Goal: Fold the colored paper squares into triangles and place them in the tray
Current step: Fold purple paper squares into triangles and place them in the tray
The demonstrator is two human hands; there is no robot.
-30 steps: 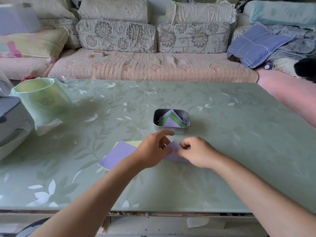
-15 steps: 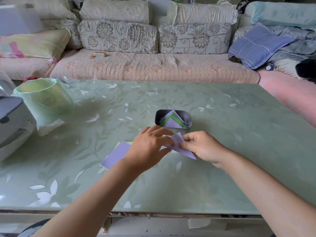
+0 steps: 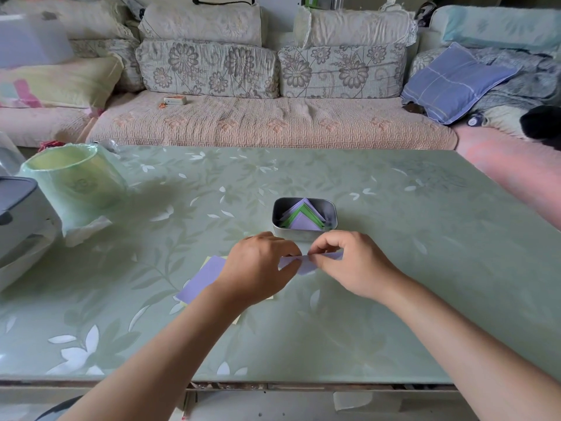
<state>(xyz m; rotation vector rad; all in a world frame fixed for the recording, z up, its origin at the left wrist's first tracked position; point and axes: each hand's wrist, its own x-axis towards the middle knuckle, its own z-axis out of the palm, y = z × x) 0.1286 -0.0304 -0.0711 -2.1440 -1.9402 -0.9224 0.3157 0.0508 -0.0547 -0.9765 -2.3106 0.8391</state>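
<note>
Head cam: my left hand (image 3: 258, 268) and right hand (image 3: 349, 262) are both pinching one purple paper (image 3: 296, 263) just in front of the tray (image 3: 292, 236). The tray's got folded triangles (image 3: 305, 221) in it. Spare squares (image 3: 203, 278) lie beside my left wrist.

Purple paper (image 3: 299, 263) between both hands

This is a living room in a home. A long sofa (image 3: 273, 123) with a quilted pink seat cover stands behind a low table (image 3: 425, 268), and flower-patterned back cushions (image 3: 206, 68) lean on it. A blue checked pillow (image 3: 452, 80) and a crumpled grey blanket (image 3: 522, 83) lie at its right end. The table has a green leaf-patterned top, and a bag-lined green bin (image 3: 76, 180) stands on its left side.
</note>
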